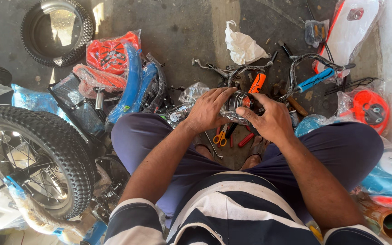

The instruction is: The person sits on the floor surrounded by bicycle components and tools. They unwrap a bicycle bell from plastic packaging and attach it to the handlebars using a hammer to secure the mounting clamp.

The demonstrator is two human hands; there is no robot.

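Here, both hands [241, 113] grip shiny ring [240, 100], opening upward.

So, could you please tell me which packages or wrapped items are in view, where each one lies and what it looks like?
Clear wrap: crinkled, around the shiny round part held in left hand and right hand.
White bag: crumpled, top centre floor.
Wrapped orange parts: clear plastic, upper left.
Wrapped white panel: red-edged, top right.
Wrapped orange disc: right.
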